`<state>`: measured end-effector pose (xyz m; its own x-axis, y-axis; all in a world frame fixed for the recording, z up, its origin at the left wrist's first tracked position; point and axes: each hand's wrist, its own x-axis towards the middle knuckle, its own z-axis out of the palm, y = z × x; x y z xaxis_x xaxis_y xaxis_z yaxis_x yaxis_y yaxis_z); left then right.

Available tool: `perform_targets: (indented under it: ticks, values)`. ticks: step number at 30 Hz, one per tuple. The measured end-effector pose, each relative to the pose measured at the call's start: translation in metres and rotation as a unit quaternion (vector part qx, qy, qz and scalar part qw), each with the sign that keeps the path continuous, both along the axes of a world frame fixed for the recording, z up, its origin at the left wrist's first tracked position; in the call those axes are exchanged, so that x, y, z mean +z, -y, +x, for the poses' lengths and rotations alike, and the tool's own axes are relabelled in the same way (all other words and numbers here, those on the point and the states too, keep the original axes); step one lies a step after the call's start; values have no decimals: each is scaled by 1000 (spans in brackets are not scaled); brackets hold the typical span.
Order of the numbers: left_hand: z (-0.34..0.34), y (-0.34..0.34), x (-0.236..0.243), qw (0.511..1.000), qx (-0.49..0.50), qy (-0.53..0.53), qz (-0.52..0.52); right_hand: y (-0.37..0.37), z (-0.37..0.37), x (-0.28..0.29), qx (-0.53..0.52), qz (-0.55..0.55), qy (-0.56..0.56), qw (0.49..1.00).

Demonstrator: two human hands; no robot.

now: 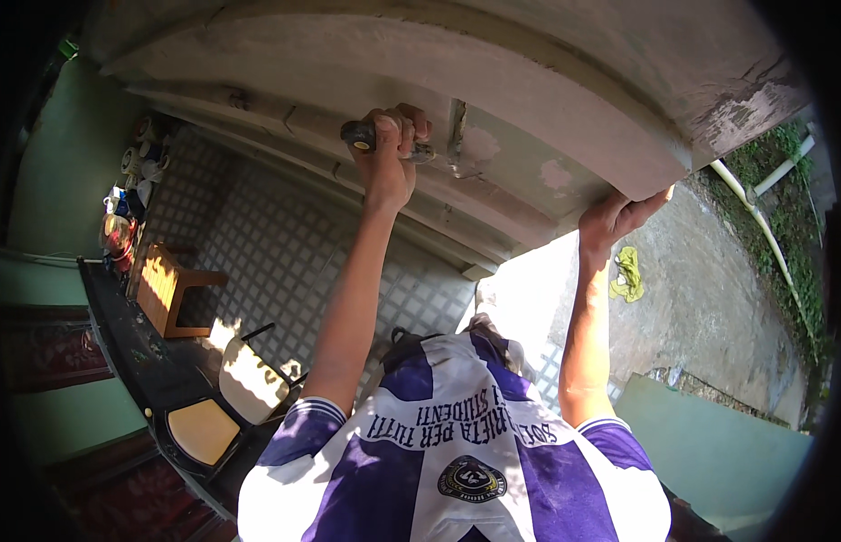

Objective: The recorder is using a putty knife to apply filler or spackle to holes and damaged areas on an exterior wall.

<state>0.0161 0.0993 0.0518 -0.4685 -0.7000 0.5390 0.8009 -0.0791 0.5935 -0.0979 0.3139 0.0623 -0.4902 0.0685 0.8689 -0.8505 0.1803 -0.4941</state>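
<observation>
Overhead is a painted concrete ledge [393,54] with a curved rim and stepped mouldings, its paint flaked off in pale patches. My left hand [391,158] is raised to its underside, fingers wrapped round a hand tool with a black handle [358,135]. A yellow dot marks the handle's end. Most of the tool is hidden by my fingers, so its kind cannot be made out. Farther right, my right hand [612,219] grips the lower corner of the ledge, some fingers out of sight against it. Both arms are stretched up.
Below left are a wooden stool [158,289], a chair with a tan seat [204,431] and a cluttered shelf [122,226]. Patterned tiles [285,217] cover the floor. Outside on the right lie a yellow-green cloth [627,275] on concrete, and white pipes [755,212] by plants.
</observation>
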Motion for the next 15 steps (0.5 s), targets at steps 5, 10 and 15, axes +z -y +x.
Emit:
perform_targets:
  ticks: [5, 10, 15]
  values:
    - [10, -12, 2, 998, -45, 35, 11, 0, -1, -2, -9, 6, -2, 1000]
    - [5, -6, 6, 993, -98, -38, 58, 0, -1, -2, -12, 16, -10, 1000]
    - [6, -12, 2, 997, -78, -13, 20, 0, -4, -5, -27, 6, -6, 1000]
